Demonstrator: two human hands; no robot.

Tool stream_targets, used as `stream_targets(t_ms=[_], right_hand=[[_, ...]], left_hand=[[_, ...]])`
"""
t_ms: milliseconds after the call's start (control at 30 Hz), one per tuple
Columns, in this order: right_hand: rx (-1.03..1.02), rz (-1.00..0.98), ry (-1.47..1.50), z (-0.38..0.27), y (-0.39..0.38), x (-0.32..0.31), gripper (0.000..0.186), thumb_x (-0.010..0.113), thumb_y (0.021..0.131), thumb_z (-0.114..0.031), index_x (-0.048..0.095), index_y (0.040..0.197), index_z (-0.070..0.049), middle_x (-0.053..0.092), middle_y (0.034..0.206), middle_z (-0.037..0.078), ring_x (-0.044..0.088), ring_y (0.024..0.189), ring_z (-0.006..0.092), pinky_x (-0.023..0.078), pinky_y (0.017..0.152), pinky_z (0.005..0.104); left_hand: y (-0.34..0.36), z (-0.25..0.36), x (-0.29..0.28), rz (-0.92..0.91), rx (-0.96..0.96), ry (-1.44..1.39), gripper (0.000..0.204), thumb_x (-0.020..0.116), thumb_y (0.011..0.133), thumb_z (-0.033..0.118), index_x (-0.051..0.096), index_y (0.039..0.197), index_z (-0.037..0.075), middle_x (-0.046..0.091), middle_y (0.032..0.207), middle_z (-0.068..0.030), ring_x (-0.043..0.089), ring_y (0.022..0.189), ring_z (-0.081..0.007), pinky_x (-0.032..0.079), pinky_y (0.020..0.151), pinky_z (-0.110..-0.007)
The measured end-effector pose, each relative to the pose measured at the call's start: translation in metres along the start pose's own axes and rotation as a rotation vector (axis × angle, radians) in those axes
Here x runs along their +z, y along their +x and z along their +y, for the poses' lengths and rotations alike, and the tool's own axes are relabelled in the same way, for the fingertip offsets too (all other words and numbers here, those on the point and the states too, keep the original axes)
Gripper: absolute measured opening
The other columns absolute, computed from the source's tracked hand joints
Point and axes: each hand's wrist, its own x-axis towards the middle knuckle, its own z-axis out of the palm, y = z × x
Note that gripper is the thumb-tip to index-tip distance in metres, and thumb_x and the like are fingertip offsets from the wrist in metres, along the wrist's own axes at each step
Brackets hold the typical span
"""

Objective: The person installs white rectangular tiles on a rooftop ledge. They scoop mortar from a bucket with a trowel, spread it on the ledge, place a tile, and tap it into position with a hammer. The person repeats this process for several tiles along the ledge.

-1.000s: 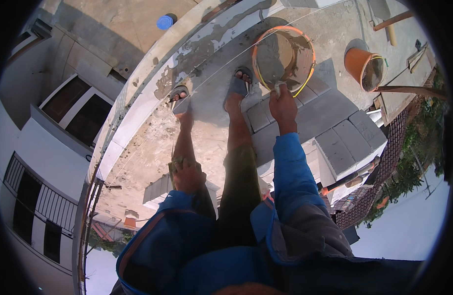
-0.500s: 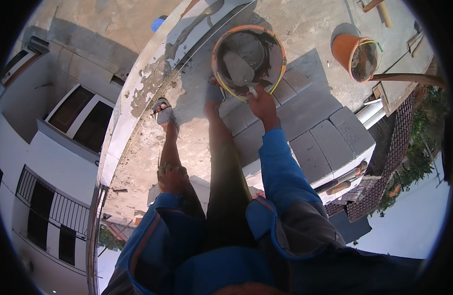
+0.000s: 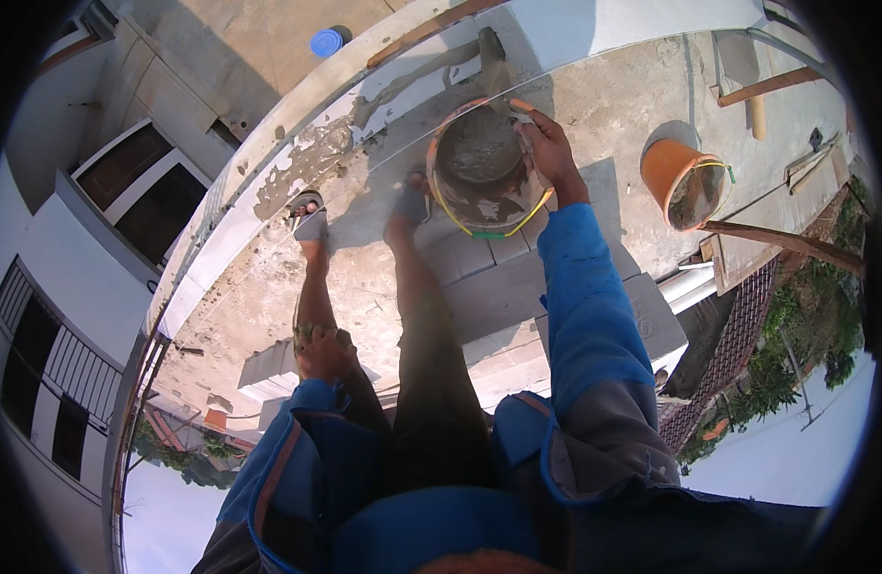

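Observation:
An orange-rimmed bucket of wet grey mortar stands on grey blocks, its yellow-green handle lowered at the near side. My right hand is at the bucket's right rim, closed on a trowel that is mostly hidden. My left hand rests on my left knee, fingers bent loosely over it and holding nothing. My sandalled feet stand between the bucket and a mortar-smeared white low wall; a thin string crosses above them.
A second orange bucket stands right, near wooden planks and boards. A blue round lid or container lies beyond the curved wall. A railed building is far left; tiled roofs and trees lie beyond the right edge.
My right hand has moved up and round to the bucket's right rim with the trowel, whose blade pointed into the mortar earlier. The view has shifted. My left hand stayed on my knee.

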Motion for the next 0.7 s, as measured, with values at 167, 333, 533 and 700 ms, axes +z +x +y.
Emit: stream_targets(t_ms=[167, 333, 533, 700], right_hand=[[-0.028, -0.133, 0.265, -0.013, -0.027, -0.019, 0.035, 0.059, 0.105, -0.018, 0.073, 0.133, -0.003, 0.065, 0.083, 0.002, 0.059, 0.062, 0.0113, 0.046, 0.050, 0.0290], [-0.032, -0.096, 0.252, -0.023, -0.048, -0.032, 0.025, 0.056, 0.105, -0.017, 0.072, 0.117, -0.001, 0.063, 0.081, 0.002, 0.056, 0.056, 0.0131, 0.046, 0.049, 0.0311], [-0.017, -0.372, 0.142, -0.082, -0.015, -0.081, 0.028, 0.057, 0.099, -0.025, 0.066, 0.104, 0.001, 0.059, 0.071, 0.008, 0.055, 0.055, 0.0163, 0.046, 0.048, 0.0318], [0.101, -0.294, 0.124, -0.056, -0.071, -0.118, 0.027, 0.060, 0.099, -0.027, 0.069, 0.103, -0.002, 0.060, 0.077, 0.006, 0.056, 0.060, 0.0153, 0.045, 0.050, 0.0314]], left_hand=[[-0.010, 0.012, 0.006, -0.046, -0.055, -0.080, 0.067, 0.073, 0.088, 0.053, 0.068, 0.147, 0.020, 0.050, 0.167, -0.0164, 0.041, 0.156, -0.0484, 0.040, 0.123, -0.065], [-0.009, 0.020, -0.005, -0.027, -0.061, -0.053, 0.066, 0.073, 0.088, 0.052, 0.069, 0.146, 0.020, 0.050, 0.167, -0.0152, 0.041, 0.156, -0.0475, 0.038, 0.123, -0.065], [-0.007, 0.020, -0.004, -0.028, -0.058, -0.052, 0.067, 0.074, 0.087, 0.052, 0.069, 0.146, 0.020, 0.053, 0.164, -0.0151, 0.040, 0.156, -0.0490, 0.039, 0.122, -0.066], [-0.008, 0.018, -0.005, -0.025, -0.041, -0.044, 0.067, 0.074, 0.087, 0.052, 0.069, 0.146, 0.020, 0.054, 0.163, -0.0152, 0.041, 0.154, -0.0495, 0.039, 0.122, -0.067]])
